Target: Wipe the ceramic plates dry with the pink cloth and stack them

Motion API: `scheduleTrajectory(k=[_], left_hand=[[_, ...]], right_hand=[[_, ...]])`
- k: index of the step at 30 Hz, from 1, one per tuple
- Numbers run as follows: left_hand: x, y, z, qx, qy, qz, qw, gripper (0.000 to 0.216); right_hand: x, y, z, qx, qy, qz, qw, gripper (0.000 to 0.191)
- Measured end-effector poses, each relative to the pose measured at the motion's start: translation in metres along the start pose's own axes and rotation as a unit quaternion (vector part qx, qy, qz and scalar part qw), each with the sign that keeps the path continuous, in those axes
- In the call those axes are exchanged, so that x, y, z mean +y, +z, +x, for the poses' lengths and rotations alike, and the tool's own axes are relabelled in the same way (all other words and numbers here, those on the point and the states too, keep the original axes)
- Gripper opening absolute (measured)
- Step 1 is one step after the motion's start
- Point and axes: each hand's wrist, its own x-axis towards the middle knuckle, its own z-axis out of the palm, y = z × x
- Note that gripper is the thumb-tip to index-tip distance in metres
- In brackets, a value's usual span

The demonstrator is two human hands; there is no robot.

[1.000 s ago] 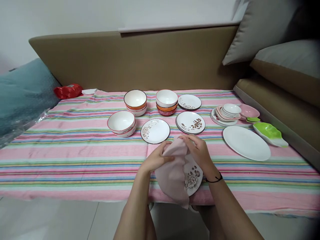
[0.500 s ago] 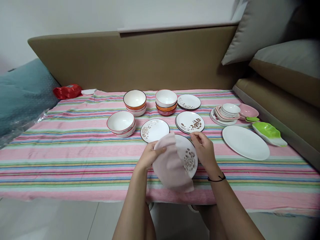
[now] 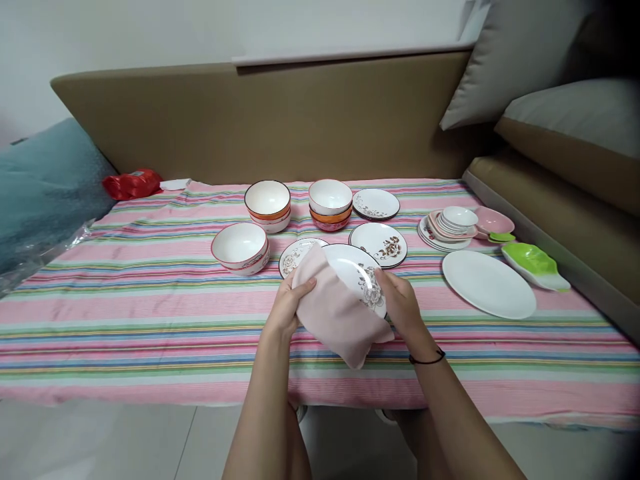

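Between my hands a round white plate (image 3: 350,267) with a dark rim and a flower print is held up, tilted. A pale pink cloth (image 3: 340,313) drapes over its near left part and hangs below it. My left hand (image 3: 290,300) is closed on the cloth at the plate's left edge, thumb on top. My right hand (image 3: 400,300) grips the plate's right edge, its fingers partly hidden. Just behind lie another flowered plate (image 3: 293,257), partly covered by the cloth, and a short stack of flowered plates (image 3: 373,239).
Stacked bowls (image 3: 240,247) stand left of centre, with more bowls (image 3: 330,197) behind. To the right are an oval white plate (image 3: 487,283), small stacked dishes (image 3: 457,220), a pink bowl (image 3: 495,221) and a green leaf-shaped dish (image 3: 535,263). A striped cloth (image 3: 150,293) covers the surface.
The plate and cloth have risen and moved slightly away from me, now overlapping the flowered plate behind. My right hand has shifted down along the plate's right edge.
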Motion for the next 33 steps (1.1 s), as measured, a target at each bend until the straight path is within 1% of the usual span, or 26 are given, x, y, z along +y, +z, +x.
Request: scheduleTrajectory(k=[1, 3, 6, 10, 13, 16, 19, 21, 24, 27, 30, 33], left_hand=[[0.001, 0.001, 0.000, -0.012, 0.000, -0.011, 1.000, 0.050], [0.002, 0.003, 0.000, -0.030, -0.004, -0.037, 0.999, 0.046], [0.004, 0.007, 0.001, -0.034, 0.003, -0.069, 0.997, 0.038], [0.000, 0.014, 0.003, -0.035, 0.025, -0.074, 0.996, 0.043], [-0.007, 0.019, 0.005, -0.002, 0.065, -0.040, 0.997, 0.051], [-0.014, 0.020, 0.007, 0.047, 0.097, 0.016, 0.994, 0.059], [-0.020, 0.021, 0.007, 0.062, 0.132, 0.080, 0.986, 0.062], [-0.024, 0.023, 0.005, 0.070, 0.147, 0.126, 0.979, 0.056], [-0.032, 0.032, 0.000, 0.092, 0.142, 0.166, 0.971, 0.043], [-0.042, 0.043, -0.005, 0.114, 0.151, 0.191, 0.963, 0.032], [-0.048, 0.049, -0.007, 0.135, 0.155, 0.210, 0.956, 0.028], [-0.044, 0.046, -0.004, 0.160, 0.156, 0.220, 0.949, 0.028]], right_hand=[[0.000, 0.001, -0.001, 0.019, -0.004, 0.005, 1.000, 0.048], [0.000, 0.001, -0.003, 0.049, -0.005, 0.021, 0.999, 0.049], [-0.001, 0.003, -0.006, 0.081, -0.001, 0.050, 0.995, 0.048], [0.001, 0.006, -0.009, 0.120, -0.006, 0.065, 0.991, 0.044], [0.002, 0.009, -0.010, 0.142, -0.016, 0.054, 0.988, 0.043], [0.001, 0.010, -0.011, 0.140, -0.029, 0.033, 0.989, 0.043], [0.000, 0.010, -0.014, 0.156, -0.042, 0.007, 0.987, 0.043], [-0.002, 0.012, -0.015, 0.193, -0.044, -0.015, 0.980, 0.043], [-0.002, 0.015, -0.016, 0.258, -0.037, -0.028, 0.965, 0.044], [-0.002, 0.016, -0.016, 0.297, -0.032, -0.024, 0.954, 0.043], [0.000, 0.014, -0.014, 0.295, -0.032, -0.035, 0.954, 0.042], [0.001, 0.011, -0.012, 0.261, -0.035, -0.059, 0.963, 0.041]])
